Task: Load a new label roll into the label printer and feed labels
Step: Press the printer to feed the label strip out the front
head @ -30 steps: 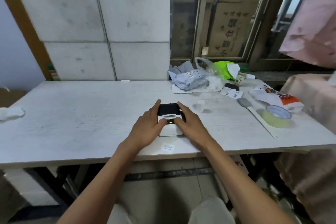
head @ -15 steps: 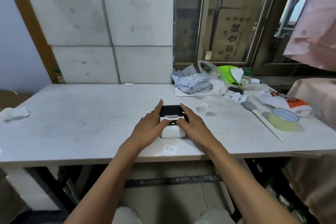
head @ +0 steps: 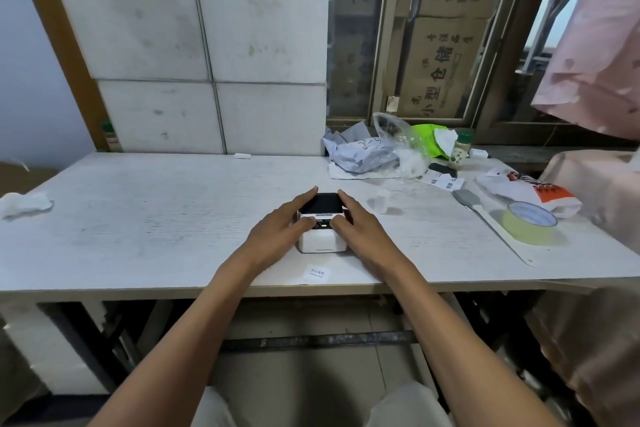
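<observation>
A small white label printer (head: 322,239) with a black lid stands on the white table (head: 156,218) near its front edge; a green light glows on its front panel. My left hand (head: 280,232) clasps its left side, thumb on the front panel. My right hand (head: 360,230) clasps its right side, thumb by the light. The lid looks closed. One printed label (head: 317,273) lies on the table just in front of the printer. A small white roll-like piece (head: 382,200) stands to the right behind my right hand.
At the back right lie a grey bag (head: 356,152), clear plastic, a green packet and a spice jar (head: 459,149). A yellow-green tape roll (head: 530,224), a spatula (head: 485,215) and a snack bag (head: 526,189) sit at the right. A crumpled tissue (head: 24,203) lies far left.
Both hands stay on the printer's sides with little change in grip. The view has tilted slightly upward, so the table sits lower in frame.
</observation>
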